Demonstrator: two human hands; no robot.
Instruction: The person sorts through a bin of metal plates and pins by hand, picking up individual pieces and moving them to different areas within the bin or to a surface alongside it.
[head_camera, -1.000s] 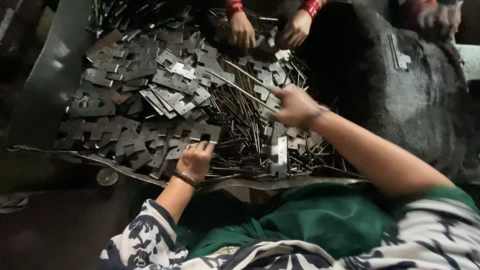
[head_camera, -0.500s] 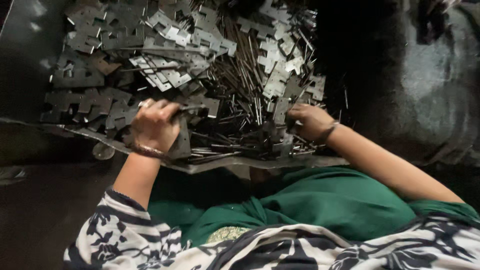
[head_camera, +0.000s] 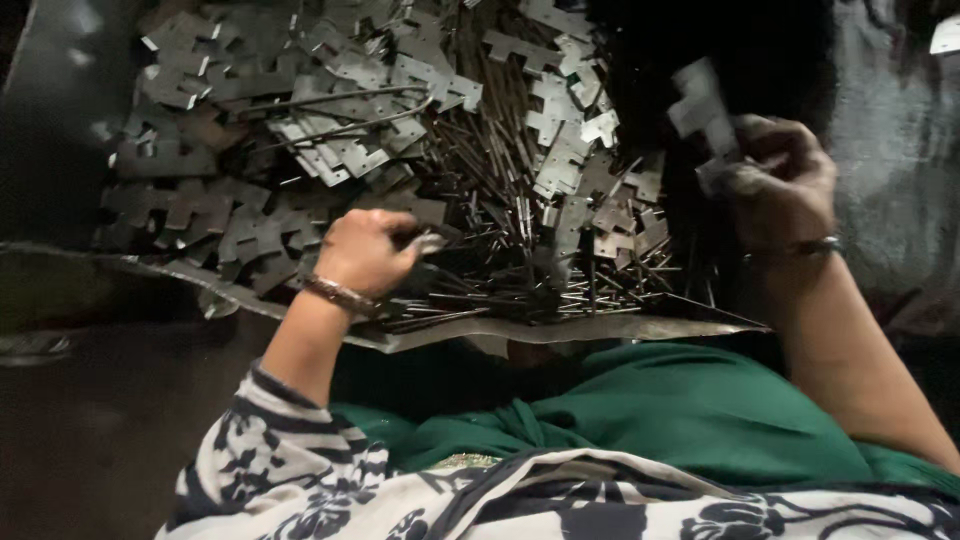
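Observation:
A big heap of flat notched metal plates (head_camera: 330, 140) and thin metal rods (head_camera: 500, 260) lies on a dark sheet (head_camera: 560, 328) in front of me. My left hand (head_camera: 365, 250), with a bangle on the wrist, is curled over the near edge of the heap, fingers closed around a small metal piece among the rods. My right hand (head_camera: 785, 180), wearing a bracelet, is raised at the right of the heap and grips a pale notched metal plate (head_camera: 700, 110) that sticks up, blurred.
My green garment (head_camera: 650, 410) and patterned black-and-white sleeves (head_camera: 300, 470) fill the foreground. Dark floor lies to the left, grey cloth (head_camera: 890, 150) to the right of the heap.
The right hand has lifted off the heap's near edge to the right with a plate in it. The left hand stays at the near edge. The view has moved closer.

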